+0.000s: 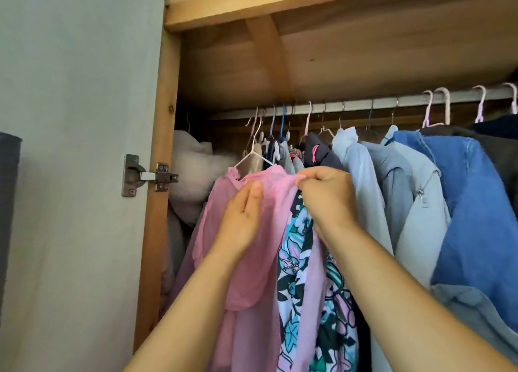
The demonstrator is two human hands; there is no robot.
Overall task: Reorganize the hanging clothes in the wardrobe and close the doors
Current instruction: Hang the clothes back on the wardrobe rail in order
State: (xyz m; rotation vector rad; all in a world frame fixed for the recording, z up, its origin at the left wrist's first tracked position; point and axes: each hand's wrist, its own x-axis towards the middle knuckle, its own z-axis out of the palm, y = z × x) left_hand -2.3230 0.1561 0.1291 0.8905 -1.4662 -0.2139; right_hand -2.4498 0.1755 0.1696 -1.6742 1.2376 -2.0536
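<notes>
Left hand [241, 220]: forearm raised, fingers extended, resting flat on cloth. Right hand [328, 200]: forearm raised, knuckles outward, fingers curled, grip pinching a fabric edge at the fingertips [301, 181]. Both arms bare.

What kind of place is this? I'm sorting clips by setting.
Probably a home bedroom: an open pine wooden wardrobe, a metal hanging rail crowded with clothes, and both hands on a sheer pink blouse.
</notes>
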